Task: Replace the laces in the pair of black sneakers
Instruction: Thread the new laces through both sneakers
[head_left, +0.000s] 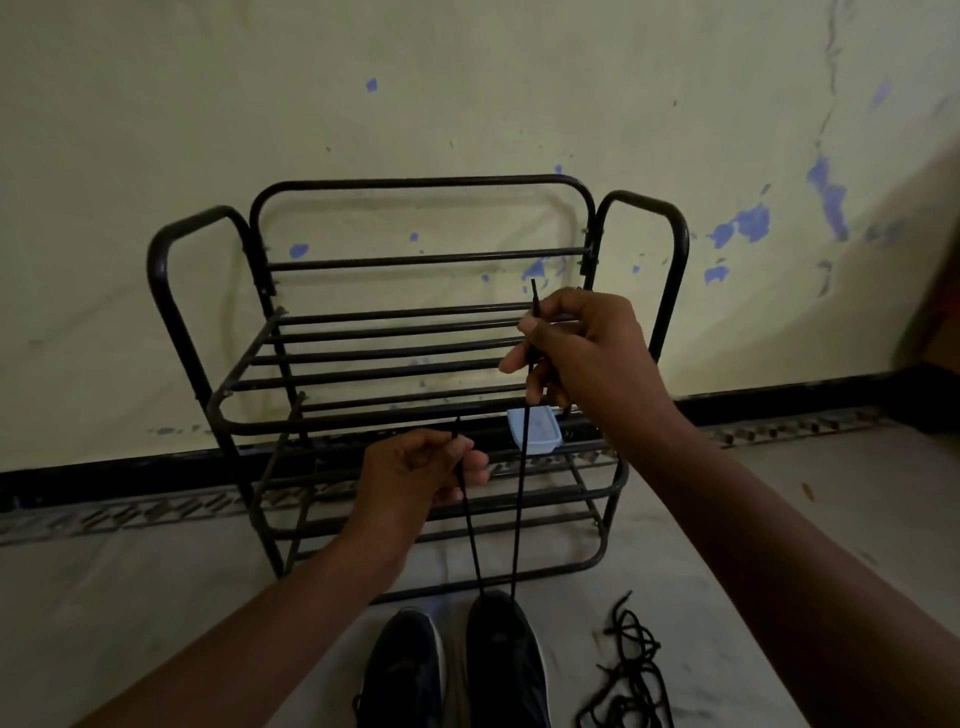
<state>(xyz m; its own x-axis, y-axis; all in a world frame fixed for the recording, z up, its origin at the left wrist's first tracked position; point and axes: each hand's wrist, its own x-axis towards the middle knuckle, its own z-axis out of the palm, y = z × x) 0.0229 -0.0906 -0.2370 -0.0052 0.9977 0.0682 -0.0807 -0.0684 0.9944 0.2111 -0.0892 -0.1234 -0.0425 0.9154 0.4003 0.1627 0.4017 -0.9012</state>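
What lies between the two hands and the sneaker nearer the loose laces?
Head view: only the black lace, one taut strand each from the left hand and right hand down to that sneaker, the shoe rack behind.

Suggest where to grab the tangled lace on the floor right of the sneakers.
Probably the free end poking out of the tangled lace on its far side. Pinch it from above: the tangle lies flat on the floor, and that tip sits clear of the loops.
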